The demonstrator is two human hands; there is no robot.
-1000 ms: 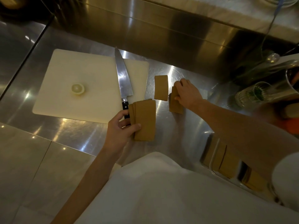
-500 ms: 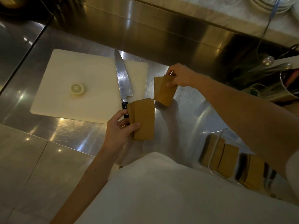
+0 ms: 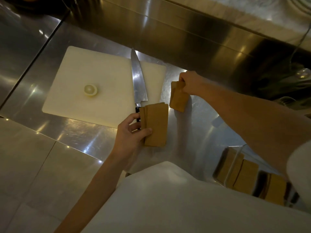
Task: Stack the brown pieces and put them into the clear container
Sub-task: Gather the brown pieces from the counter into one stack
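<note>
Pieces: gathering step; container (image 3: 239,167) nearest, right of board, already holds some.
Left hand (image 3: 131,137): clamped on fanned stack (image 3: 155,125) at board's (image 3: 101,84) near corner, over the knife (image 3: 138,81) handle.
Right hand (image 3: 190,83): pinches pieces (image 3: 178,98) beside board; since earlier, lowered to tabletop (image 3: 193,132).
Next: merge stacks, square edges.
</note>
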